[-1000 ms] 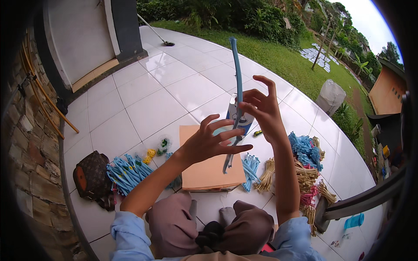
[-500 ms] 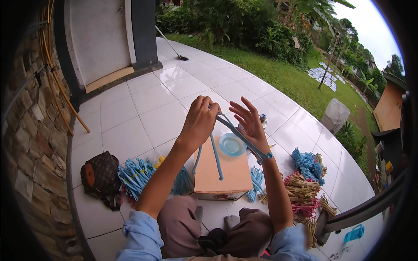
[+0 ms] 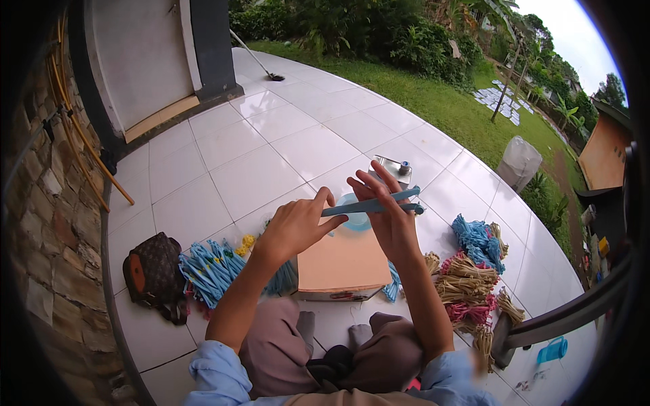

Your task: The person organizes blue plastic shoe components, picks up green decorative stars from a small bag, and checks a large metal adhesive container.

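Observation:
A doubled blue cord [image 3: 365, 206] stretches across the cardboard box from one hand to the other. My left hand [image 3: 294, 227] is closed, pinching one end of it between thumb and forefinger. My right hand [image 3: 395, 227] grips it among its raised fingers, and two thick, knob-like ends stick out to the right. The cardboard box [image 3: 342, 265] stands before my crossed legs with a bare tan top. Behind the cord sits a translucent light-blue dish [image 3: 357, 221], partly hidden by my hands.
Bundled blue cords [image 3: 213, 267] lie left of the box beside a brown backpack [image 3: 156, 274]. On the right are more blue cords [image 3: 477, 242] and tan bundles [image 3: 467, 283]. A metal tin [image 3: 393, 170] stands beyond the box. A dark bar [image 3: 562, 318] slants at right.
The cord, looped with two ends hanging down from my left hand, now runs nearly level between both hands. My left hand has come lower, and my right fingers have closed around the cord.

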`<state>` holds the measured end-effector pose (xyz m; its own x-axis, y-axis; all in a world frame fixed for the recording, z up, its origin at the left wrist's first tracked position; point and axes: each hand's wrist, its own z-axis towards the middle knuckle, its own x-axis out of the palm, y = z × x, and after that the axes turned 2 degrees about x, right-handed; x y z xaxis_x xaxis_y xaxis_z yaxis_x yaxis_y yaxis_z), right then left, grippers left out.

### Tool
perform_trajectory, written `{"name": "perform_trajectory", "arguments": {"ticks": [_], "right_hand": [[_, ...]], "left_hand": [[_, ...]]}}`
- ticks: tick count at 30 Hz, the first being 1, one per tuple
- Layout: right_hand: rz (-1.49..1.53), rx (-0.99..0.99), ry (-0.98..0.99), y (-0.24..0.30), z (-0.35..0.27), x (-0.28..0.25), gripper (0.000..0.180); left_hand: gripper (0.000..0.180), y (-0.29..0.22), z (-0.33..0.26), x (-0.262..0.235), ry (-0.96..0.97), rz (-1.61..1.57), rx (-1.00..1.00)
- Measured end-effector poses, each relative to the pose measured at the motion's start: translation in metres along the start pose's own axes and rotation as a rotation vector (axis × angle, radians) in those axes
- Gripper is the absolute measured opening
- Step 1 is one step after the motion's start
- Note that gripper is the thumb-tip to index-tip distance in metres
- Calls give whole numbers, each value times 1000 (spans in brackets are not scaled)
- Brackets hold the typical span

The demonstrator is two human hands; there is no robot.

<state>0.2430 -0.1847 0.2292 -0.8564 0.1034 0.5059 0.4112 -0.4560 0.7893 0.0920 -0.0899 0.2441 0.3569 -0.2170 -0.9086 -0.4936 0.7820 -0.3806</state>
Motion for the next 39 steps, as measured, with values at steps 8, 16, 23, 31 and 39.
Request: {"name": "perform_trajectory", "arguments": {"ticks": [8, 16, 23, 31, 39], "right_hand": [[80, -10, -3, -6, 1, -4, 60], [-91, 85, -8, -48, -2, 3, 54], [-137, -79, -288, -61, -15, 33, 32], [-335, -235, -223, 18, -23, 16, 61], [-442, -113, -90, 93, -52, -33, 91]], "left_hand": [[30, 17, 7, 11, -175, 17, 153], [50, -14, 5, 29, -289, -178, 14], [30, -19, 8, 36, -629, -224, 186], [26, -5, 6, -10, -531, -1369, 109], [35, -18, 9, -11, -264, -1019, 199]]}}
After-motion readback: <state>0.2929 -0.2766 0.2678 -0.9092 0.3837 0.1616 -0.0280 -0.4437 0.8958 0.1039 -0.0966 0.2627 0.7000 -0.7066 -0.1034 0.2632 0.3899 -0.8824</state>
